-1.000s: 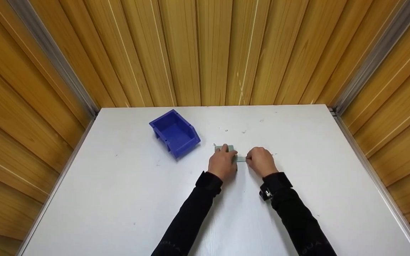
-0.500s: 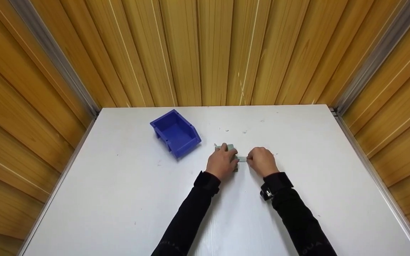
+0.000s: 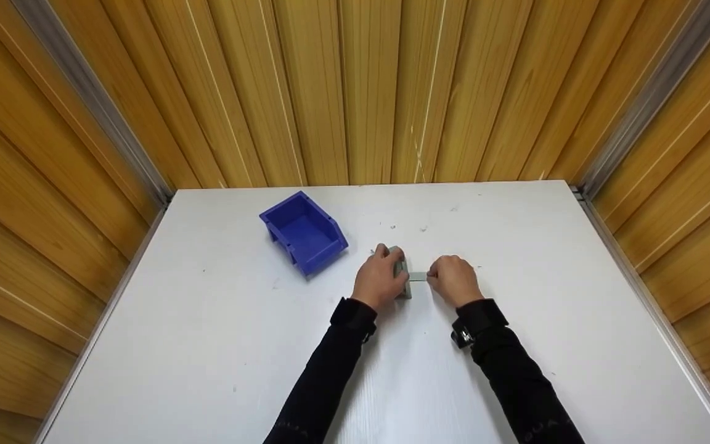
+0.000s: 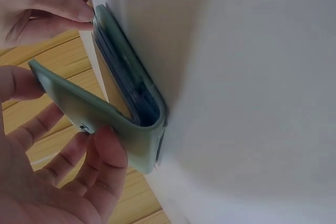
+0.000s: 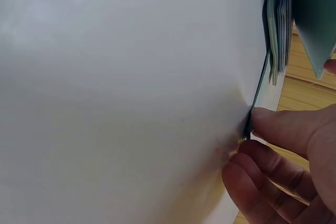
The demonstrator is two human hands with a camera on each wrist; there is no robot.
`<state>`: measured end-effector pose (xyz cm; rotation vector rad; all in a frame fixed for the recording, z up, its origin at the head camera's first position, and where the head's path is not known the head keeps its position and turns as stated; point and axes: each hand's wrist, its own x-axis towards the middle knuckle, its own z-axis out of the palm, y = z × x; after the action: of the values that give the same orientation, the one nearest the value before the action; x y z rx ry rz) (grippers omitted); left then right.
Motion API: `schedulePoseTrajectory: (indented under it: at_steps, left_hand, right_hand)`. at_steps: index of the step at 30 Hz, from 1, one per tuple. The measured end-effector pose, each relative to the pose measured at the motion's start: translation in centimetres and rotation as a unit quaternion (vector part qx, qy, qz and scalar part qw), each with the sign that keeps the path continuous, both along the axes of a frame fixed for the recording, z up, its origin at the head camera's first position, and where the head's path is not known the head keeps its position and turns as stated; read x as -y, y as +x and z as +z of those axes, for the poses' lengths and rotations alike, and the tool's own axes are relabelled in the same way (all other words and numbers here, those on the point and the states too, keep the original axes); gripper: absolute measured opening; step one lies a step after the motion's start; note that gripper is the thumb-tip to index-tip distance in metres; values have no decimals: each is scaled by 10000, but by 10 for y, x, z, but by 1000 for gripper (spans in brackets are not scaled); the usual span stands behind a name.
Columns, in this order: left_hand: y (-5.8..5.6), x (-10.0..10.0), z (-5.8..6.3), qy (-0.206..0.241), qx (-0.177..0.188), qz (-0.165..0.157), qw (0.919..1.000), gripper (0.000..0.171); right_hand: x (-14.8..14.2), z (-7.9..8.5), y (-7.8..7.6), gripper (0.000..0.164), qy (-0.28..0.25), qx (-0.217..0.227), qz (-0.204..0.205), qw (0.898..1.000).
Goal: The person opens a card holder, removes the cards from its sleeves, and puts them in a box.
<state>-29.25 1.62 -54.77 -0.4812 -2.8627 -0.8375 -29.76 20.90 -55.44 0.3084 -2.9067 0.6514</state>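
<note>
A green card wallet (image 4: 142,142) stands partly open on the white table, its snap stud visible on the outside of the raised cover. Inside it a stack of card sleeves (image 4: 123,72) shows dark edges. My left hand (image 3: 376,279) holds that cover, with thumb on one edge and fingers against the outer face. To its right, my right hand (image 3: 453,279) pinches the end of the wallet's narrow strap (image 3: 418,276) between thumb and forefinger, low against the table. The strap lies stretched out flat between the wallet and those fingertips. In the head view, my left hand hides much of the wallet.
A blue plastic bin (image 3: 324,258) sits at an angle behind and left of the hands. Small scraps and marks dot the white table (image 3: 207,345). Wood-patterned panels (image 3: 367,92) enclose the back and both sides.
My left hand has shifted slightly left and lifted the wallet's cover, which lay flatter before. My right hand stays in place with the strap end.
</note>
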Motion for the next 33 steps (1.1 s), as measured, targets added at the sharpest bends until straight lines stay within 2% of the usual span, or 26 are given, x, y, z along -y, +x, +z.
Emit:
schedulePoseTrajectory:
  at_steps: [4, 8, 13, 17, 19, 25, 28, 30, 33]
  left_hand:
    - [-1, 6, 2, 268, 172, 100, 9994, 34]
    - [-2, 19, 5, 429, 90, 242, 9987, 35]
    - [-3, 38, 11, 597, -34, 579, 9965, 22]
    - [-1, 53, 9, 731, -3, 884, 9934, 18]
    - [2, 59, 7, 665, -27, 982, 9929, 18]
    - [8, 71, -1, 164, -394, 1087, 9932, 19]
    - [10, 74, -5, 60, -542, 1113, 9923, 24]
    - [12, 75, -7, 1, -565, 1140, 9919, 26]
    - [14, 77, -10, -118, -440, 1199, 9917, 21]
  right_hand:
    - [0, -1, 0, 6, -6, -48, 23, 10000]
    - [0, -2, 0, 6, -9, -114, 55, 9999]
    - [0, -3, 0, 6, -23, -178, 155, 9997]
    - [-1, -3, 0, 6, -50, -198, 146, 9997]
    - [-1, -3, 1, 6, -72, -122, 94, 9999]
    - [-2, -2, 2, 7, -93, -44, 47, 9999]
    - [-3, -3, 1, 7, -86, -74, 1, 9999]
    - [-4, -3, 0, 7, -76, -103, 20, 9999]
    - [-4, -3, 0, 8, -65, -107, 72, 9999]
